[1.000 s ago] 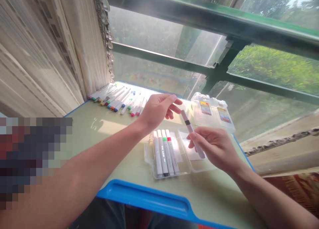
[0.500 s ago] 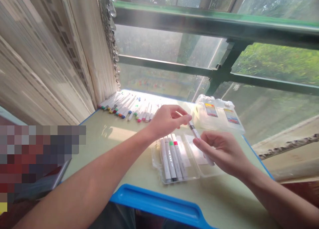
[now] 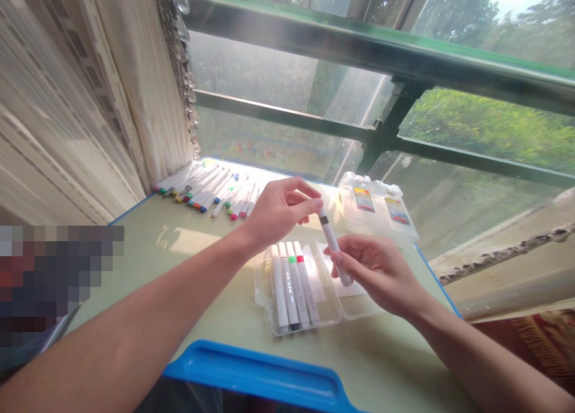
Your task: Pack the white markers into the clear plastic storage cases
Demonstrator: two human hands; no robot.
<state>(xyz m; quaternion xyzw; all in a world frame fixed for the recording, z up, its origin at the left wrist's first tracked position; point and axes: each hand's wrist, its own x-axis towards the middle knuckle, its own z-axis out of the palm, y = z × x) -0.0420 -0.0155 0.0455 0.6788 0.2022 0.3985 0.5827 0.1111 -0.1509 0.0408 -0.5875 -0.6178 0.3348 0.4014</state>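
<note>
Four markers (image 3: 290,290) lie in the open case (image 3: 330,311), a fifth marker (image 3: 332,239) is gripped toward its one o'clock, left hand (image 3: 276,208) pinching the upper end, right hand (image 3: 380,269) the lower, and loose markers (image 3: 223,203) lie outside, toward ten o'clock.

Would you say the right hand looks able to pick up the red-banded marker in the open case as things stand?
Probably not straight away: nothing covers the red-banded marker, but the right hand nearby has its fingers around the black-banded marker.
</note>
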